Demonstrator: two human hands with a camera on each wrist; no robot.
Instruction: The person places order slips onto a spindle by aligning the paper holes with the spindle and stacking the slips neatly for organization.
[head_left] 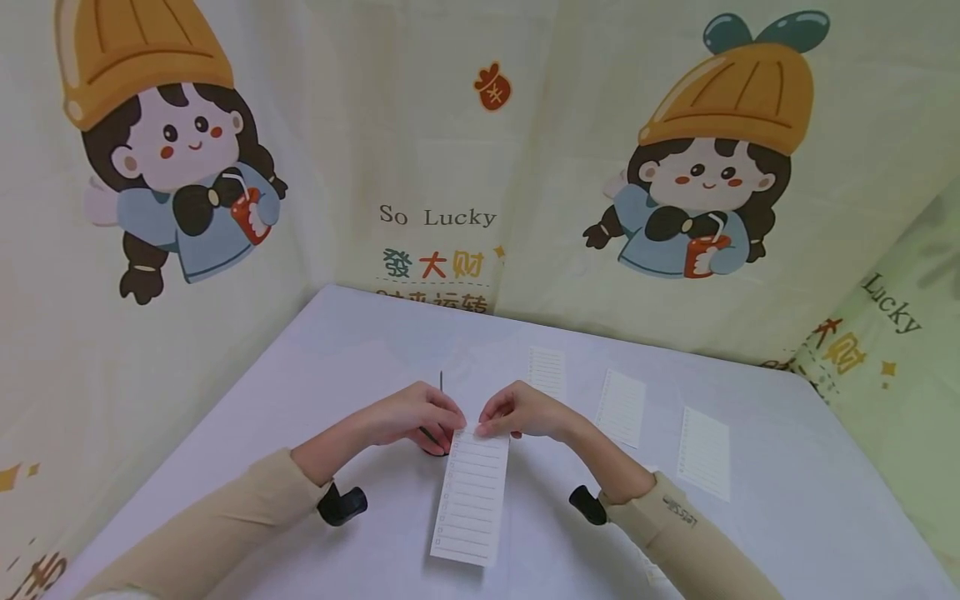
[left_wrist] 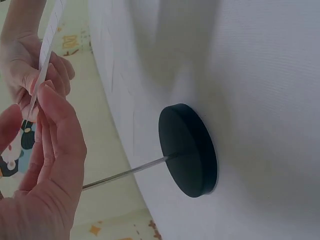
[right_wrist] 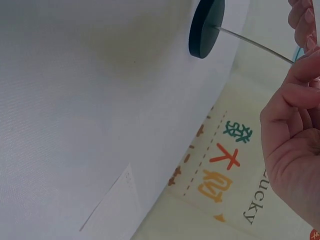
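Note:
A white lined paper slip (head_left: 471,500) with small checkboxes hangs between both hands, its printed face up in the head view. My right hand (head_left: 525,412) pinches its top edge, thumb on the printed side. At the top left corner, the fingers of my left hand (head_left: 420,417) hold the slip; the left wrist view shows them along its side. Behind the left hand stands a paper spike with a round black base (left_wrist: 187,150) and a thin upright metal rod (left_wrist: 125,174). In the head view the left hand covers most of this spike.
Three similar slips lie on the white table to the right: one far back (head_left: 547,371), one in the middle (head_left: 621,407) and one nearer (head_left: 705,452). Part of another pale piece shows beside the right sleeve. A printed cream cloth (head_left: 442,150) closes off the back and sides.

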